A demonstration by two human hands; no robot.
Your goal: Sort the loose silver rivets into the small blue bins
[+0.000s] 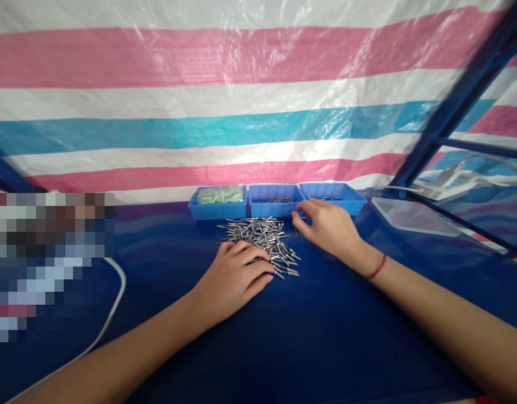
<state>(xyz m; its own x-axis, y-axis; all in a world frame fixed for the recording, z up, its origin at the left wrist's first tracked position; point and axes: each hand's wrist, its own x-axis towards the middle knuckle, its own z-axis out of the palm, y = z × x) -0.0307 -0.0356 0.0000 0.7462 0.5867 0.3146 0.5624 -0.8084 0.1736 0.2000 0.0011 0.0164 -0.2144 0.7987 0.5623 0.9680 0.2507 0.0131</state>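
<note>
A loose pile of silver pop rivets (262, 233) lies on the dark blue table in front of the blue bins. My left hand (244, 269) rests palm down over the near left side of the pile, fingers spread and touching rivets. My right hand (326, 224) is at the pile's right, by the front of the bins, its thumb and fingers curled into a pinch. A thin rivet seems to be between the fingertips, partly hidden. The middle blue bin (275, 210) contains some rivets, and the right blue bin (338, 193) holds a few.
The left blue bin (216, 212) holds a clear bag of pale green pieces (220, 195). At right lies a clear plastic lid (414, 217), near a white power strip (447, 182). A white cable (118, 297) crosses the left side, beside a blurred area. Striped sheeting hangs behind.
</note>
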